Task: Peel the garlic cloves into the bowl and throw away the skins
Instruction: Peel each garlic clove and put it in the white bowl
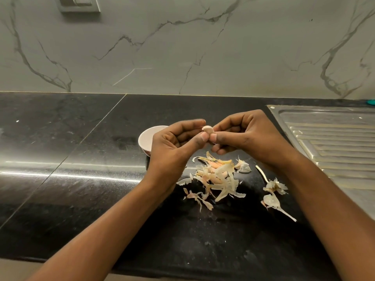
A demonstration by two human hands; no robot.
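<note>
Both hands meet above the black counter and pinch one small pale garlic clove (207,129) between their fingertips. My left hand (174,147) holds it from the left, my right hand (243,134) from the right. A small white bowl (146,138) stands just behind my left hand, which covers its right part; what is inside it is hidden. A heap of dry garlic skins (217,177) lies on the counter below my hands. More loose skins (274,191) lie under my right forearm.
A steel sink drainboard (332,142) fills the right side, its edge close to my right wrist. The black counter (81,159) runs left, backed by a marble wall with a socket (80,4) at the top left. The counter's front edge is near me.
</note>
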